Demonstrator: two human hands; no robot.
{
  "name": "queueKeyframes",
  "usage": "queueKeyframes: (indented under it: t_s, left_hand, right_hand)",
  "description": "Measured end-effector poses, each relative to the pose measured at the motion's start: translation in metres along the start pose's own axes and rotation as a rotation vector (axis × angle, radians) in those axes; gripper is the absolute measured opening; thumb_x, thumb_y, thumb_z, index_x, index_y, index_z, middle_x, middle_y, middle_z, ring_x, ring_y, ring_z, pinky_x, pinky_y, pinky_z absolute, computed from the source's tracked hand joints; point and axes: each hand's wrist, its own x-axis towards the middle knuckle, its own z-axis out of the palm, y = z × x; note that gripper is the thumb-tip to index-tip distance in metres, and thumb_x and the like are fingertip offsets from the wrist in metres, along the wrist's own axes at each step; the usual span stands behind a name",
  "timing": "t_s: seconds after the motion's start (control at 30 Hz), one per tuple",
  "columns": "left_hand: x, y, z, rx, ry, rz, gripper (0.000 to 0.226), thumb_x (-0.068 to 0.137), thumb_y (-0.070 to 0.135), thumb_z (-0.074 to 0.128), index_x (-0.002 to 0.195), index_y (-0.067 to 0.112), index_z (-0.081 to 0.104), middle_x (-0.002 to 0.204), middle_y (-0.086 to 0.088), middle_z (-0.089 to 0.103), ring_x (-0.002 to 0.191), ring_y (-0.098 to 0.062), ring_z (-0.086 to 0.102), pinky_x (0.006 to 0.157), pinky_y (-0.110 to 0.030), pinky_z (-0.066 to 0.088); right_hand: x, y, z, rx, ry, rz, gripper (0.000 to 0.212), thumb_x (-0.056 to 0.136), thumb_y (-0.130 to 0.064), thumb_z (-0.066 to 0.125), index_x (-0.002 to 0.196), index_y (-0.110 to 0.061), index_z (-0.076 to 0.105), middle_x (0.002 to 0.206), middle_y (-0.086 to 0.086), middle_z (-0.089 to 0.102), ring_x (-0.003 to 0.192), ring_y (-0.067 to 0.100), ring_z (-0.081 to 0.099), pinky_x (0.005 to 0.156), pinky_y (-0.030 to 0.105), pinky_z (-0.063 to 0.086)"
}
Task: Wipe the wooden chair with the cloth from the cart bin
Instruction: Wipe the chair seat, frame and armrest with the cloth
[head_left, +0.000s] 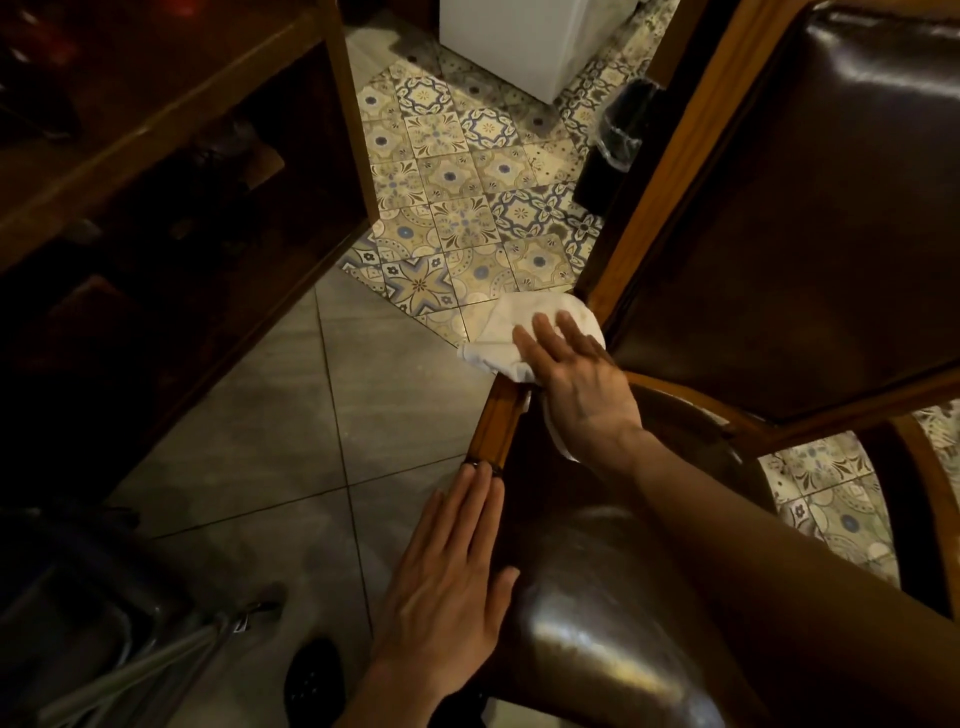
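Note:
The wooden chair's frame rail (496, 426) runs along the left edge of its dark leather back, seen from above. A white cloth (511, 325) is bunched at the far end of that rail, near the corner of the seat. My right hand (582, 384) lies flat on top of the cloth, fingers spread and pressing it to the wood. My left hand (452, 577) rests flat against the near part of the rail and the padded back, fingers straight and together, holding nothing.
A second chair's dark leather seat (810, 218) with a wooden frame fills the right. A dark wooden table and shelf (156, 171) stand at the left. Patterned floor tiles (452, 176) lie ahead, a white cabinet (540, 41) beyond. Metal cart bars (156, 660) sit bottom left.

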Motion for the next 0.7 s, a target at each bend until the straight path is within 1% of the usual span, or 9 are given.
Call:
queueKeyframes:
  t_s: [0.1, 0.17, 0.23, 0.33, 0.53, 0.63, 0.7]
  left_hand:
    - [-0.001, -0.002, 0.004, -0.003, 0.004, 0.017, 0.077, 0.101, 0.052, 0.033, 0.159, 0.009, 0.006, 0.169, -0.010, -0.001, 0.155, -0.024, 0.000, 0.120, -0.044, 0.012]
    - [0.000, -0.002, 0.005, -0.011, 0.011, 0.019, 0.077, 0.101, 0.052, 0.034, 0.159, 0.009, 0.006, 0.169, -0.011, -0.001, 0.155, -0.024, 0.000, 0.120, -0.044, 0.012]
    - [0.001, -0.003, 0.006, -0.017, 0.014, 0.023, 0.078, 0.100, 0.052, 0.034, 0.159, 0.009, 0.005, 0.169, -0.011, -0.002, 0.155, -0.024, -0.001, 0.120, -0.044, 0.013]
    - [0.001, -0.003, 0.005, -0.013, 0.014, 0.035, 0.079, 0.100, 0.052, 0.033, 0.159, 0.008, 0.003, 0.169, -0.011, -0.003, 0.155, -0.025, -0.003, 0.120, -0.045, 0.012]
    - [-0.002, -0.003, 0.001, -0.004, 0.004, 0.045, 0.077, 0.101, 0.050, 0.030, 0.158, 0.008, 0.000, 0.168, -0.013, -0.007, 0.154, -0.024, -0.011, 0.123, -0.045, 0.009]
    - [-0.003, -0.004, 0.001, -0.006, -0.021, 0.046, 0.076, 0.101, 0.050, 0.026, 0.158, 0.008, 0.002, 0.168, -0.014, -0.007, 0.154, -0.025, -0.012, 0.125, -0.047, 0.010]
    - [-0.004, -0.004, 0.001, -0.010, -0.047, 0.052, 0.076, 0.100, 0.051, 0.024, 0.158, 0.009, -0.002, 0.167, -0.013, -0.010, 0.153, -0.025, -0.015, 0.125, -0.046, 0.006]
  right_hand:
    - [-0.013, -0.003, 0.000, 0.034, -0.023, -0.025, 0.079, 0.094, -0.004, 0.049, 0.158, -0.025, 0.006, 0.167, 0.007, 0.004, 0.152, 0.031, 0.000, 0.120, 0.047, 0.023]
    - [-0.025, -0.007, 0.001, 0.045, -0.029, -0.027, 0.083, 0.093, -0.008, 0.055, 0.157, -0.026, 0.006, 0.167, 0.008, 0.005, 0.152, 0.032, 0.003, 0.117, 0.048, 0.030]
    - [-0.033, -0.014, 0.002, 0.046, -0.052, -0.023, 0.085, 0.092, -0.012, 0.059, 0.157, -0.026, 0.006, 0.167, 0.008, 0.006, 0.152, 0.033, 0.005, 0.115, 0.050, 0.034]
    - [-0.039, -0.024, 0.004, 0.036, -0.068, -0.019, 0.086, 0.092, -0.014, 0.061, 0.156, -0.026, 0.005, 0.166, 0.010, 0.007, 0.152, 0.034, 0.005, 0.115, 0.053, 0.033]
    - [-0.054, -0.043, 0.006, 0.028, -0.072, -0.010, 0.084, 0.090, -0.014, 0.065, 0.155, -0.025, 0.012, 0.165, 0.012, 0.012, 0.151, 0.035, 0.010, 0.112, 0.055, 0.037]
    - [-0.061, -0.050, 0.007, 0.055, -0.084, -0.008, 0.077, 0.093, -0.017, 0.062, 0.155, -0.026, 0.017, 0.165, 0.010, 0.014, 0.151, 0.033, 0.011, 0.112, 0.053, 0.035]
    - [-0.067, -0.055, 0.004, 0.097, -0.075, 0.000, 0.068, 0.094, -0.018, 0.060, 0.153, -0.027, 0.026, 0.164, 0.006, 0.020, 0.151, 0.030, 0.015, 0.111, 0.050, 0.036]
